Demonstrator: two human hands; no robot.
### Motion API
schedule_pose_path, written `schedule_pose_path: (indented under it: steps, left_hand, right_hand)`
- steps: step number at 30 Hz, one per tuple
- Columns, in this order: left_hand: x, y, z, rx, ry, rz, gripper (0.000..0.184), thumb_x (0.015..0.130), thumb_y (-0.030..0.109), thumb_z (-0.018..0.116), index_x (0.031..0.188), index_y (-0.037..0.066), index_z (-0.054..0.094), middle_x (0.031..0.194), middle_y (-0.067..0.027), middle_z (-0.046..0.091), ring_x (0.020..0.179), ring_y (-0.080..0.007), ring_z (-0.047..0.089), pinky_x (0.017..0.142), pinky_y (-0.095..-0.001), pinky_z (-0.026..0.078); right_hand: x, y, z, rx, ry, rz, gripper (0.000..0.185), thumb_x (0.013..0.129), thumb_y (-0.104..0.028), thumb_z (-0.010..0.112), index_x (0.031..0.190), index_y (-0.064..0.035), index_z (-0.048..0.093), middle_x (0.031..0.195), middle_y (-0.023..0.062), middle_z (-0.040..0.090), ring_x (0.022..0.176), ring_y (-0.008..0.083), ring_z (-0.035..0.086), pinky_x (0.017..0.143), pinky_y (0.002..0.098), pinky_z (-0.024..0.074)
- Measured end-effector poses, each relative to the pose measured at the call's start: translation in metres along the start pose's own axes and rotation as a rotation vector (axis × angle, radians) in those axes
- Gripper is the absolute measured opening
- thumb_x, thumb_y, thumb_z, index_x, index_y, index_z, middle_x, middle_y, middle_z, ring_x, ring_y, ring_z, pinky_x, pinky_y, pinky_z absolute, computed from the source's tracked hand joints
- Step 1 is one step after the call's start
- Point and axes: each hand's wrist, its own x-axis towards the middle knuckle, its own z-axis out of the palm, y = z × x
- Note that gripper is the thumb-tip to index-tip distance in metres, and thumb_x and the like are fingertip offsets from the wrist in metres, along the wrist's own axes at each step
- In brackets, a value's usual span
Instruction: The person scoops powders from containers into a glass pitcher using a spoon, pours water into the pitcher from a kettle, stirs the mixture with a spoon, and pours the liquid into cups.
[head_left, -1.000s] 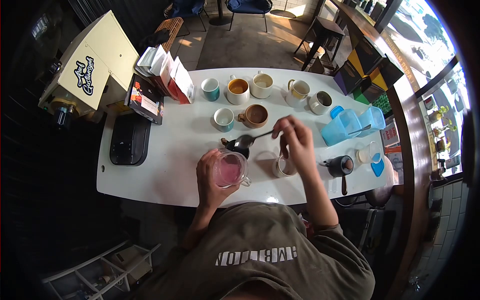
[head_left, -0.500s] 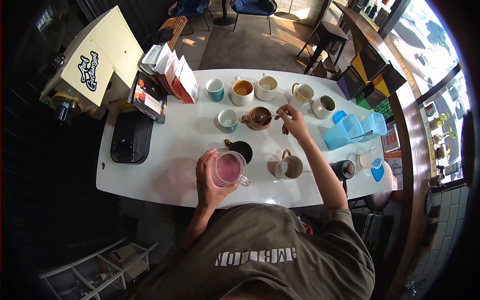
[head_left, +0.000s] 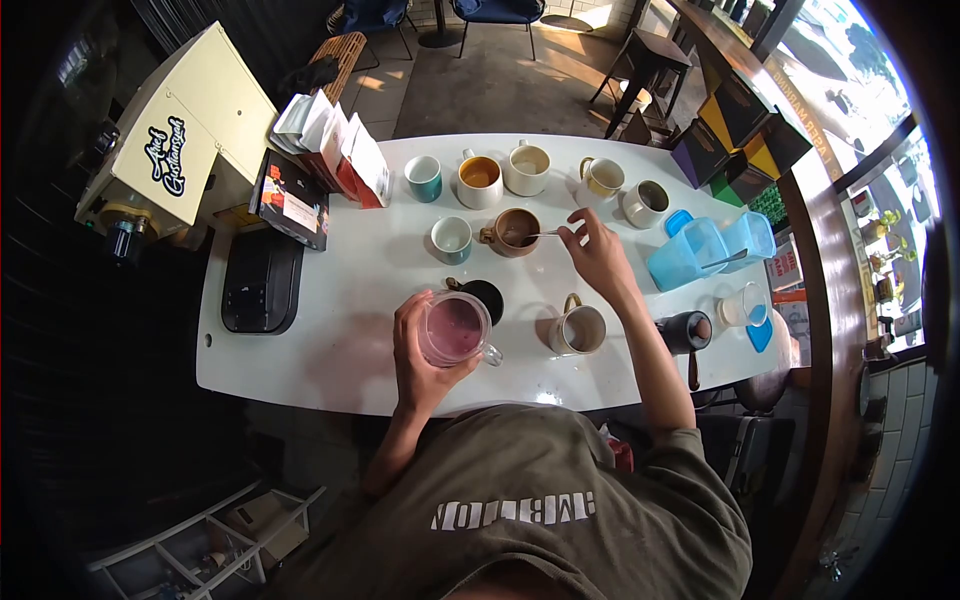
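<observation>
My left hand [head_left: 418,350] is wrapped round a clear glass pitcher [head_left: 455,328] of pink liquid, held over the table's near side. Between the thumb and fingers of my right hand [head_left: 598,255] is the handle of a spoon [head_left: 543,235]. The spoon slants into a brown mug [head_left: 515,230], its tip hard to make out inside. Partly behind the pitcher stands a black cup [head_left: 484,298]. A pale blue cup [head_left: 452,240] is left of the brown mug, and a whitish mug [head_left: 580,330] with a gold handle stands nearer me.
Several cups, including a white mug with orange inside [head_left: 481,180], line the far side. At right are blue plastic containers [head_left: 688,255], a small clear cup [head_left: 742,308] and a dark-handled portafilter-like tool [head_left: 687,332]. A black scale-like device [head_left: 262,280] and a cream grinder-like machine [head_left: 180,130] occupy the left.
My right hand has shifted slightly right and down, with the spoon lying differently in the brown mug. The pitcher stays in my left hand, nearly still. The whole view has shifted a little.
</observation>
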Motion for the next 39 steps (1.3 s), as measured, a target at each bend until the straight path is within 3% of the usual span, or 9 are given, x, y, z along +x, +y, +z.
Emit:
schedule_pose_path:
  steps: [4, 5, 9, 14, 23, 30, 33, 35, 39]
  left_hand:
    - [0.003, 0.001, 0.005, -0.013, 0.019, -0.053, 0.095, 0.062, 0.022, 0.093, 0.14, 0.003, 0.042, 0.138, -0.0188, 0.049, 0.126, -0.036, 0.051, 0.106, -0.0473, 0.045]
    - [0.005, 0.002, 0.008, -0.022, 0.035, -0.067, 0.095, 0.063, 0.022, 0.093, 0.14, 0.003, 0.041, 0.138, -0.0187, 0.049, 0.126, -0.0358, 0.051, 0.105, -0.0468, 0.045]
    - [0.015, 0.011, 0.014, -0.01, 0.045, -0.115, 0.094, 0.065, 0.021, 0.094, 0.141, 0.003, 0.04, 0.137, -0.018, 0.048, 0.125, -0.0346, 0.052, 0.104, -0.0456, 0.046]
    - [0.02, 0.027, 0.021, -0.036, 0.053, -0.11, 0.098, 0.064, 0.025, 0.097, 0.141, 0.003, 0.04, 0.138, -0.0171, 0.047, 0.124, -0.0327, 0.052, 0.103, -0.0447, 0.047]
    - [0.008, 0.033, 0.035, 0.001, 0.143, -0.073, 0.097, 0.067, 0.027, 0.095, 0.141, 0.001, 0.039, 0.139, -0.0173, 0.046, 0.127, -0.0335, 0.05, 0.104, -0.0453, 0.045]
    - [0.005, 0.029, 0.03, -0.055, 0.136, -0.109, 0.099, 0.068, 0.03, 0.094, 0.143, 0.001, 0.038, 0.139, -0.0181, 0.045, 0.128, -0.0337, 0.049, 0.105, -0.0452, 0.044]
    - [0.002, 0.025, 0.031, -0.085, 0.105, -0.111, 0.099, 0.069, 0.034, 0.093, 0.144, 0.001, 0.037, 0.14, -0.0186, 0.044, 0.129, -0.0345, 0.048, 0.106, -0.0455, 0.043]
    - [0.001, 0.028, 0.032, -0.146, 0.045, -0.122, 0.1, 0.071, 0.038, 0.091, 0.145, 0.0, 0.036, 0.143, -0.0197, 0.043, 0.131, -0.0364, 0.046, 0.109, -0.0472, 0.041]
    - [-0.003, 0.033, 0.029, -0.092, -0.032, -0.009, 0.096, 0.078, 0.052, 0.082, 0.144, 0.0, 0.037, 0.144, -0.0219, 0.042, 0.133, -0.038, 0.044, 0.111, -0.05, 0.037]
  right_hand:
    - [-0.05, -0.028, 0.002, 0.214, -0.223, -0.302, 0.03, 0.101, -0.027, 0.06, 0.109, 0.0007, 0.067, 0.1, 0.0178, 0.069, 0.084, 0.0318, 0.068, 0.075, 0.0405, 0.0544]
    - [-0.066, -0.05, -0.002, 0.196, -0.341, -0.321, 0.025, 0.102, -0.023, 0.058, 0.111, -0.0002, 0.066, 0.102, 0.0145, 0.069, 0.095, 0.0265, 0.068, 0.081, 0.0367, 0.0525]
    - [-0.094, -0.062, 0.024, 0.287, -0.385, -0.401, 0.029, 0.103, -0.026, 0.057, 0.109, 0.0014, 0.064, 0.097, 0.0198, 0.067, 0.093, 0.0341, 0.068, 0.08, 0.0423, 0.0526]
    - [-0.098, -0.053, 0.04, 0.489, -0.289, -0.215, 0.027, 0.105, -0.021, 0.051, 0.099, 0.0032, 0.061, 0.081, 0.0189, 0.065, 0.075, 0.0311, 0.063, 0.072, 0.0399, 0.0491]
    - [-0.109, -0.055, 0.037, 0.411, -0.207, -0.072, 0.036, 0.107, -0.022, 0.046, 0.092, 0.0068, 0.059, 0.079, 0.0163, 0.065, 0.074, 0.0242, 0.062, 0.073, 0.036, 0.0491]
    - [-0.116, -0.05, 0.053, 0.581, -0.101, -0.198, 0.043, 0.108, -0.03, 0.047, 0.093, 0.0075, 0.064, 0.071, 0.0148, 0.065, 0.061, 0.0202, 0.054, 0.062, 0.0357, 0.0467]
    - [-0.118, -0.051, 0.054, 0.553, -0.149, -0.116, 0.045, 0.109, -0.031, 0.046, 0.095, 0.0076, 0.063, 0.068, 0.0109, 0.061, 0.064, 0.0152, 0.05, 0.063, 0.0341, 0.0462]
    - [-0.119, -0.052, 0.058, 0.727, -0.044, -0.086, 0.047, 0.109, -0.03, 0.047, 0.079, 0.0042, 0.056, 0.068, -0.0001, 0.051, 0.067, 0.0072, 0.044, 0.06, 0.0255, 0.0383]
    - [-0.114, -0.028, 0.057, 0.675, 0.008, -0.021, 0.044, 0.108, -0.028, 0.051, 0.079, 0.0041, 0.059, 0.069, -0.0028, 0.054, 0.067, 0.0045, 0.047, 0.06, 0.0248, 0.0395]
